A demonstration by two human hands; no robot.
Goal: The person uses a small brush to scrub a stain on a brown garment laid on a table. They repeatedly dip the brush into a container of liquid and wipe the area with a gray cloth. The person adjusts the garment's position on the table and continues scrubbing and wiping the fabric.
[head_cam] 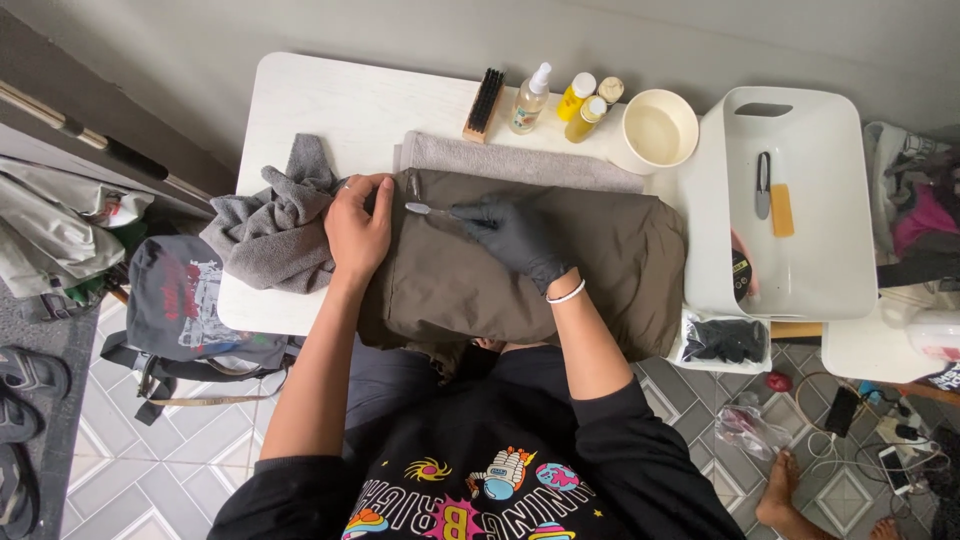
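An olive-brown bag (560, 270) lies across the white table (330, 100) on a grey towel (520, 160). My bare left hand (358, 228) presses flat on the bag's left end, next to a crumpled grey cloth (270, 230). My right hand (517, 235), in a black glove with a white band at the wrist, holds a small toothbrush (425, 209). The brush head touches the bag's upper left corner, just right of my left thumb.
At the table's back stand a wooden brush (485, 103), a clear spray bottle (530, 100), three small yellow bottles (585, 105) and a cream bowl (659, 131). A white basin (800, 260) holds snips and a yellow block. A dark backpack (185, 300) lies on the tiled floor.
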